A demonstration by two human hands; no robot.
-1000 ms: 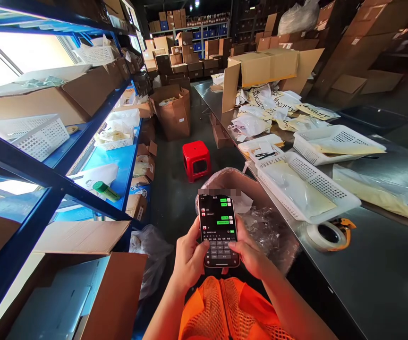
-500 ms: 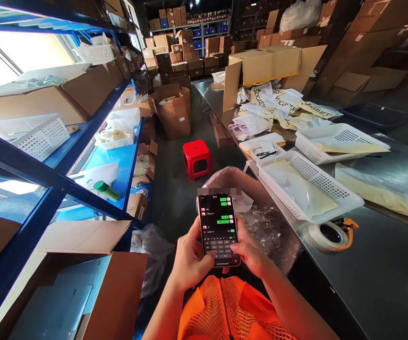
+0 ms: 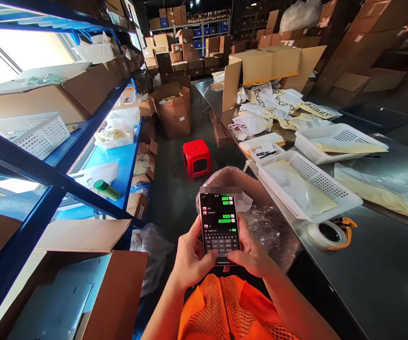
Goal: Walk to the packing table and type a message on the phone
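A smartphone (image 3: 219,226) is held upright in front of my orange mesh vest (image 3: 221,307), its screen showing a dark chat with green bubbles and a keypad below. My left hand (image 3: 191,257) is closed round the phone's left edge, with the thumb over the lower keypad. On the opposite edge, my right hand (image 3: 251,250) grips it too, its thumb lying near the bottom right of the screen. The other fingers are mostly hidden behind the phone. Just beyond it stands a container lined with clear plastic (image 3: 267,231).
Right, a metal table (image 3: 374,274) carries white baskets (image 3: 345,205), a tape dispenser (image 3: 331,234) and printed bags (image 3: 260,97). A red stool (image 3: 197,158) stands on the floor ahead. Left, blue shelving (image 3: 97,200) holds boxes and baskets; an open carton (image 3: 122,288) is close by.
My right thumb has moved down and slightly left over the keypad. The phone has shifted very slightly, and both hands keep hold of it.
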